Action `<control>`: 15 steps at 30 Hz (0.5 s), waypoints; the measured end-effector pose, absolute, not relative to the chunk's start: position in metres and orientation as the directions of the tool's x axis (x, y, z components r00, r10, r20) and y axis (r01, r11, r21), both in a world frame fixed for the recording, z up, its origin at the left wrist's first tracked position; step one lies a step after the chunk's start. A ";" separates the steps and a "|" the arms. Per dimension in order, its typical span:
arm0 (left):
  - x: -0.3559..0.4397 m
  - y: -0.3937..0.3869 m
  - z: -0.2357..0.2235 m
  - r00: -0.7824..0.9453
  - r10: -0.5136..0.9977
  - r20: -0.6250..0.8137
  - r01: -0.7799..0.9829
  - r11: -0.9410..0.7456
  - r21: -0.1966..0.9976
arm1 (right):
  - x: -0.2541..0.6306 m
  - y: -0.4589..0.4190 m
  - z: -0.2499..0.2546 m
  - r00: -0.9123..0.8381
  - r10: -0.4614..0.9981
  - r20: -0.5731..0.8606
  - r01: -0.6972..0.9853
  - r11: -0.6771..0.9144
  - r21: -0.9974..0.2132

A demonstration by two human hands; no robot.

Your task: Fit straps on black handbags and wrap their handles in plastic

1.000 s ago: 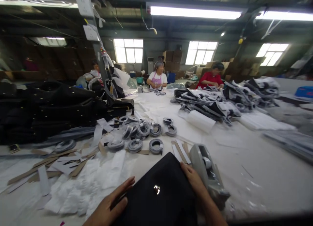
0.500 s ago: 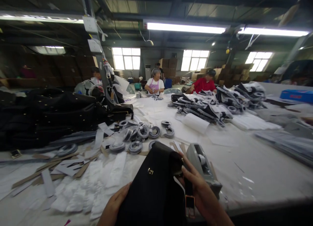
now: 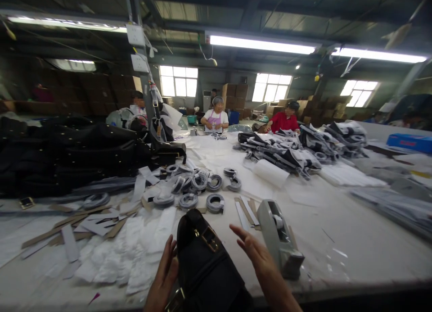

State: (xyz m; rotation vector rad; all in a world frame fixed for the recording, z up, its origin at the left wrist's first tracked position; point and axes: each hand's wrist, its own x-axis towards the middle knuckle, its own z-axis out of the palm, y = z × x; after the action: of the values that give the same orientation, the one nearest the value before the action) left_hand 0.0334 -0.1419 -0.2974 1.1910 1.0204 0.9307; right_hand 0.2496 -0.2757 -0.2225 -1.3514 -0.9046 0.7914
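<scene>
Bag [image 3: 211,267]: black, smooth, leather-like, low sheen. Buckle [image 3: 216,245] on it: gold-toned metal, polished. Stacked bags [image 3: 97,154]: same black finish, small bright metal studs. Card strips [image 3: 116,229]: brown, flat, matt. Crumpled sheets [image 3: 111,260]: white, soft, creased. Tabletop [image 3: 364,244]: pale, smooth. Tape dispenser [image 3: 290,260]: grey, dullish; plastic or painted metal, can't tell in this blur.

I can't make out a single readable word or number through my head camera. The one piece of print I pick up is the red lettering [image 3: 407,143] on the front of the blue box [image 3: 410,142], out toward the far right corner of the tabletop [image 3: 337,244]; it is too blurred for me to tell its characters.
</scene>
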 end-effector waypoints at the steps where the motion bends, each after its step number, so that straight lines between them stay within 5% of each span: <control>1: 0.035 -0.145 -0.295 0.299 0.949 -0.095 -0.017 0.105 0.994 | 0.248 -0.284 -0.224 0.361 0.928 0.086 0.142 0.036 -0.989; 4: 0.039 -0.152 -0.284 0.351 0.935 -0.058 0.033 0.049 0.998 | 0.240 -0.304 -0.221 0.152 0.983 0.103 0.350 0.044 -0.936; 8: 0.037 -0.135 -0.251 0.460 0.879 0.123 0.094 -0.186 0.978 | 0.230 -0.317 -0.214 0.149 0.987 0.062 0.497 -0.021 -0.868; 12: 0.051 -0.096 -0.201 0.661 0.663 0.351 0.172 -0.589 0.789 | 0.222 -0.310 -0.209 0.097 0.995 0.005 0.678 -0.062 -0.732; 15: 0.072 -0.075 -0.177 0.792 0.525 0.312 0.088 -0.604 0.792 | 0.215 -0.295 -0.194 0.031 0.995 -0.098 0.784 -0.085 -0.615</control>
State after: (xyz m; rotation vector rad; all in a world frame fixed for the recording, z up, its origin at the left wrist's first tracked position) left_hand 0.0721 -0.0748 -0.1774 2.1538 0.4525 0.6759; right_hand 0.2150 -0.2950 -0.1942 -1.9233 -1.8014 0.7273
